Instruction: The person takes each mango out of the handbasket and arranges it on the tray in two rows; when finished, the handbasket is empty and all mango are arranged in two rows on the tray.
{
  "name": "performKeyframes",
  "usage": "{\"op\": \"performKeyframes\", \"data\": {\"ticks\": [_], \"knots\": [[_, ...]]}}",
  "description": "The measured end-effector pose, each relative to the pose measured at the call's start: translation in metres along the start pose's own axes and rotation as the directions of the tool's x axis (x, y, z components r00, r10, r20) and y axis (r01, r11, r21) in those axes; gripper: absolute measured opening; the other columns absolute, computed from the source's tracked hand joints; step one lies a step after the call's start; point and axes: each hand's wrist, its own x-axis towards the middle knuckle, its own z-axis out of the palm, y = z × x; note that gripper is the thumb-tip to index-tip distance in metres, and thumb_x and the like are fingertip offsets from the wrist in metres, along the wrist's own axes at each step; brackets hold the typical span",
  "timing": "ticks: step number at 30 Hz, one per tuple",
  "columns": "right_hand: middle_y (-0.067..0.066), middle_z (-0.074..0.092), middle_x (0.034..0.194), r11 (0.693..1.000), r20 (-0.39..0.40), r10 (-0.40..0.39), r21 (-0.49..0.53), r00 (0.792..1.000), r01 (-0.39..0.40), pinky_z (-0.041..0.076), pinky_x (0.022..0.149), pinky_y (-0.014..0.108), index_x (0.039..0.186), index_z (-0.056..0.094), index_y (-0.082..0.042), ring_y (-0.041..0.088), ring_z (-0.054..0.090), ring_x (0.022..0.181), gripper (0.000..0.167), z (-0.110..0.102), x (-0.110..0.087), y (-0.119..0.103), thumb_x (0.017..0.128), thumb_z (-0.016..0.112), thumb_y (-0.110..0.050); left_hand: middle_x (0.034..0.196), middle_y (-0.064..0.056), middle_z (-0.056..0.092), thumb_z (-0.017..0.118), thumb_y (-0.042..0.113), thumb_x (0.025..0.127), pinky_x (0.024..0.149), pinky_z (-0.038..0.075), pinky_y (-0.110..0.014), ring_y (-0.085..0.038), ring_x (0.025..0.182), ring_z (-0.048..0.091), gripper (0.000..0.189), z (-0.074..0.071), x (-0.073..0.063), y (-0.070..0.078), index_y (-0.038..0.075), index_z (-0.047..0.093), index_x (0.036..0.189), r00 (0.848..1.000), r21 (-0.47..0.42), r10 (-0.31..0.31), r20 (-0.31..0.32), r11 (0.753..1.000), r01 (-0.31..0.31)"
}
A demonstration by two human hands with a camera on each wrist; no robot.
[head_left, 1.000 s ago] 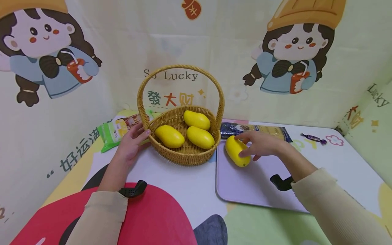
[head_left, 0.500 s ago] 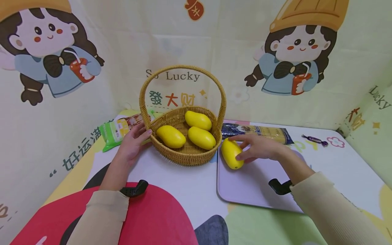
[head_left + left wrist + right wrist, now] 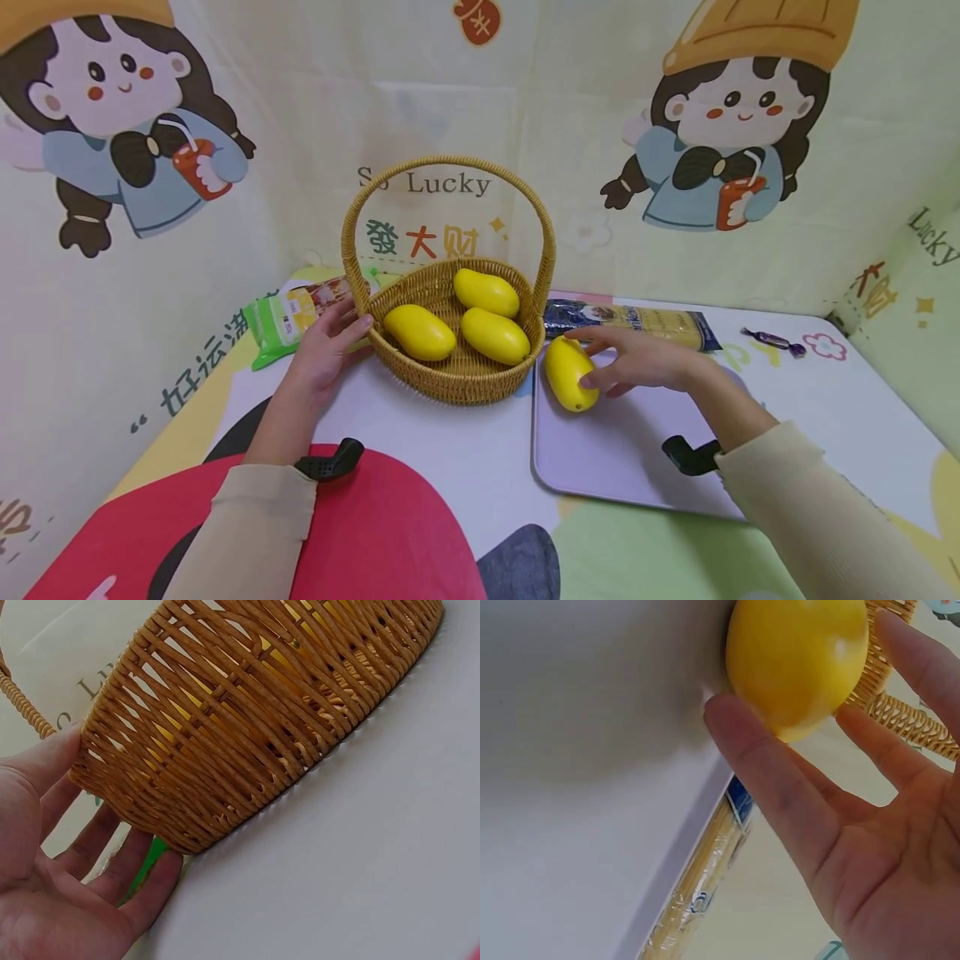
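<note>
A yellow mango (image 3: 570,375) lies at the left edge of a pale lilac tray (image 3: 600,467). My right hand (image 3: 637,360) is spread about it, with fingers near its far end and thumb by its right side. In the right wrist view the fingers are fairly straight around the mango (image 3: 799,660); firm contact cannot be made out. My left hand (image 3: 322,350) touches the left side of a wicker basket (image 3: 450,390). The left wrist view shows its thumb at the basket rim and its other fingers loosely extended along the outside. Several mangoes (image 3: 495,336) lie in the basket.
A green snack packet (image 3: 273,329) lies behind my left hand. Behind the tray is a blue and yellow packet of noodles (image 3: 637,323). A purple wrapped candy (image 3: 772,340) lies farther right. The basket's tall handle (image 3: 450,160) arches above it, before a printed cloth backdrop.
My right hand and the mango have shifted left on the tray, closer to the basket, then stayed nearly still. My left hand has stayed at the basket.
</note>
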Motion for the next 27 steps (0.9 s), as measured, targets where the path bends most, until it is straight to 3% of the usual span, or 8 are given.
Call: {"op": "performKeyframes", "data": {"ticks": [9,15,22,27], "knots": [[0.028,0.039,0.157,0.994,-0.038,-0.048,-0.102,0.998,0.044,0.061,0.095,0.047,0.162,0.032,-0.017,0.038,0.059,0.125,0.081,-0.006,-0.003,-0.009,0.096,0.073,-0.037,0.167,-0.004,0.034,0.065,0.033,0.103,0.121,0.041,-0.046,-0.024,0.141,0.046,0.068,0.001,0.000,0.003,0.033,0.033,0.163,1.000,-0.002,0.003,-0.002,1.000,-0.003],[0.026,0.045,0.153,0.981,-0.095,-0.114,-0.171,0.989,0.097,0.058,0.100,0.055,0.160,0.036,-0.015,0.044,0.054,0.133,0.070,-0.014,-0.007,-0.023,0.100,0.068,-0.031,0.168,-0.005,0.033,0.066,0.034,0.102,0.122,0.041,-0.046,-0.025,0.142,0.045,0.069,0.002,0.000,0.002,0.032,0.032,0.163,1.000,0.003,-0.001,-0.002,1.000,0.001],[0.019,0.055,0.149,0.949,-0.138,-0.219,-0.259,0.966,0.178,0.055,0.103,0.057,0.152,0.051,-0.016,0.044,0.054,0.135,0.057,-0.022,-0.007,-0.048,0.099,0.070,-0.024,0.168,-0.005,0.032,0.064,0.033,0.103,0.122,0.041,-0.046,-0.026,0.143,0.044,0.068,-0.001,-0.001,0.001,0.032,0.031,0.163,1.000,0.001,-0.004,0.002,1.000,0.004],[0.013,0.061,0.145,0.921,-0.145,-0.250,-0.342,0.957,0.189,0.055,0.104,0.057,0.148,0.057,-0.016,0.041,0.056,0.134,0.052,-0.021,-0.003,-0.065,0.098,0.070,-0.022,0.169,-0.005,0.031,0.064,0.036,0.103,0.122,0.041,-0.047,-0.026,0.144,0.044,0.069,-0.002,-0.001,0.001,0.033,0.031,0.163,1.000,0.030,-0.006,0.020,1.000,0.005]]}}
